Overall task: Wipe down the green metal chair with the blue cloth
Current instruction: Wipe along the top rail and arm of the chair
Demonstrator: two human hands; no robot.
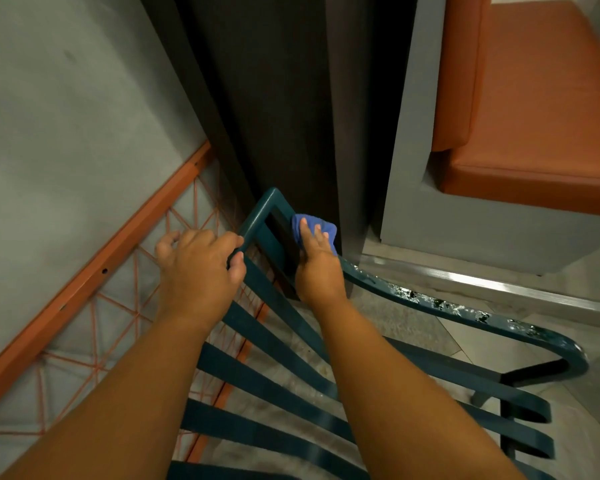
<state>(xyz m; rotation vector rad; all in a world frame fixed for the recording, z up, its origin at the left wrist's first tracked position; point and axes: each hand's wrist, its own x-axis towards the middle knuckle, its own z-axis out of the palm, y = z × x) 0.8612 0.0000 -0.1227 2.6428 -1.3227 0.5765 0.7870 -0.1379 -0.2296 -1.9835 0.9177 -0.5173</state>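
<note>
The green metal chair fills the lower middle, with flat slats and a curved armrest whose paint is chipped on the right. My left hand grips the top-left rail of the chair's back frame, thumb hooked around it. My right hand presses the bunched blue cloth against the top rail near the frame's upper corner, fingers spread over the cloth. Part of the cloth is hidden under my fingers.
A dark wooden pillar stands right behind the chair's top. An orange-framed wire chair leans against the grey wall at left. An orange cushioned bench on a grey base sits at the upper right. Tiled floor lies below.
</note>
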